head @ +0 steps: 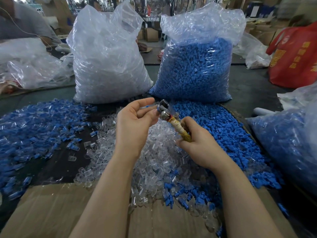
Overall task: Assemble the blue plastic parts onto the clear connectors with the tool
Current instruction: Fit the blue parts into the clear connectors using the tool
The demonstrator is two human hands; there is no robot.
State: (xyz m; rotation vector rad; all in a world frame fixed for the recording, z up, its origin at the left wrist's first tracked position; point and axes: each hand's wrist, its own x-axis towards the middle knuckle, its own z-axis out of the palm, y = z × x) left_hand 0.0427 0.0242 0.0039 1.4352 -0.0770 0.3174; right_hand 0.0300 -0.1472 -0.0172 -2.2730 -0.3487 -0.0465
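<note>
Two hands meet above the middle of the table. The right hand (197, 141) curls round the tool (173, 119) by its taped handle, metal head tilted up and left. The left hand (135, 119) pinches a small piece (too blurred to name) against that head, thumb and fingertips pressed together. Clear connectors (154, 162) lie heaped below the hands, blue parts (228, 133) toward the right edge, assembled pieces (37, 124) toward the left. Two full bags stand behind: a clear bag (108, 66) and a blue bag (195, 69).
</note>
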